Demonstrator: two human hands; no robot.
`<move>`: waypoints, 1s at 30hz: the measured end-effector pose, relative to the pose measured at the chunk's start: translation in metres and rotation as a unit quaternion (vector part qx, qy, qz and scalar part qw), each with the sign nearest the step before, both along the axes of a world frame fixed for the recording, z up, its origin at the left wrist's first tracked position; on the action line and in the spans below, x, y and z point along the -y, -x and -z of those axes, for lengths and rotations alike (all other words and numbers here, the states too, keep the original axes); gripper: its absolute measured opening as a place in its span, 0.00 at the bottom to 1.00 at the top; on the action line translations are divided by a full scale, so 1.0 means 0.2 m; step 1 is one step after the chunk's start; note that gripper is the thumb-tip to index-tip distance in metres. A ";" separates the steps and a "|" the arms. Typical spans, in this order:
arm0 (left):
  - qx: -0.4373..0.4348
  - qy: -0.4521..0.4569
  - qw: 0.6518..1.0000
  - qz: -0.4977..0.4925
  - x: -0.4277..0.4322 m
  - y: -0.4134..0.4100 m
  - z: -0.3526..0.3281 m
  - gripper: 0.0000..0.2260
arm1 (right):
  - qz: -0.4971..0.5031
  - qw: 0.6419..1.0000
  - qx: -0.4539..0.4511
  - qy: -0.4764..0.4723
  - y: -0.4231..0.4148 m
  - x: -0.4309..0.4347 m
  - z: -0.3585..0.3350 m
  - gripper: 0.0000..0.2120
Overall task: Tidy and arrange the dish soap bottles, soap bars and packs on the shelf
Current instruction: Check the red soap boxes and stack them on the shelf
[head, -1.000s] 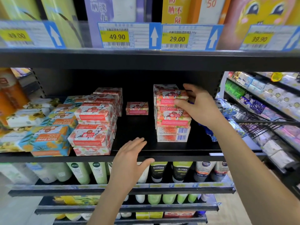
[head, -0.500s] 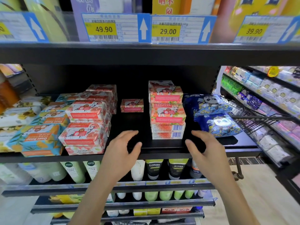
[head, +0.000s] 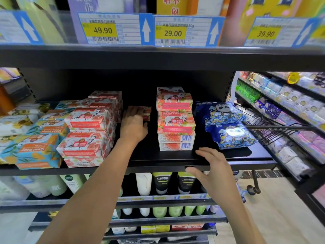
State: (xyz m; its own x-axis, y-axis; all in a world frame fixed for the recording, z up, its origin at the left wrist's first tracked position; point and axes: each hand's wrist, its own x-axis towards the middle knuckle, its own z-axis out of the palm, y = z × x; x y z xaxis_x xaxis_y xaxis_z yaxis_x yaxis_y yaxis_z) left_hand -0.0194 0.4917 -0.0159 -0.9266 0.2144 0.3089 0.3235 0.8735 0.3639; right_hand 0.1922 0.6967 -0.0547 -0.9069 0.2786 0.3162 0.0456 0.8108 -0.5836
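Left hand [head: 133, 127], grip curled over the small red cardboard soap box [head: 146, 112] at 12 o'clock on the black metal shelf [head: 149, 153]; right hand [head: 212, 171], grip spread and empty, above the shelf's front edge, 5 o'clock from the stacked pink soap boxes [head: 175, 120]

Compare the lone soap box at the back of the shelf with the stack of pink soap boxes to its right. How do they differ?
The lone box is single; the stack is several boxes high. The lone box sits far back; the stack stands nearer the front of the shelf. The left hand grips the lone box, fingers over it; nothing touches the stack. Both show similar pink-red printed packaging.
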 end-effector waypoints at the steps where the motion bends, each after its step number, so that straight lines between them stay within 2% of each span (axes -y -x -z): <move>1: -0.006 0.009 1.000 0.001 -0.01 0.01 0.00 0.28 | 0.001 1.000 -0.001 0.001 0.00 -0.01 0.00 0.30; 6: -0.017 0.032 0.999 0.000 0.00 0.01 0.01 0.27 | 0.000 1.000 -0.008 0.000 0.00 -0.01 0.01 0.30; 12: -0.039 0.066 0.997 0.019 0.05 -0.17 0.01 0.27 | 0.000 1.000 -0.025 0.008 0.00 -0.01 0.03 0.29; 19: -0.075 0.025 0.996 0.041 0.15 -0.45 0.00 0.23 | 0.001 1.000 -0.027 0.009 0.00 0.00 0.04 0.30; 23: -0.038 0.029 0.998 0.048 0.16 -0.43 -0.03 0.31 | 0.000 1.000 -0.017 0.005 0.00 0.00 0.04 0.31; 30: -0.008 -0.006 1.000 0.020 0.18 -0.46 -0.06 0.27 | 0.000 1.000 -0.025 0.000 0.00 0.00 0.04 0.30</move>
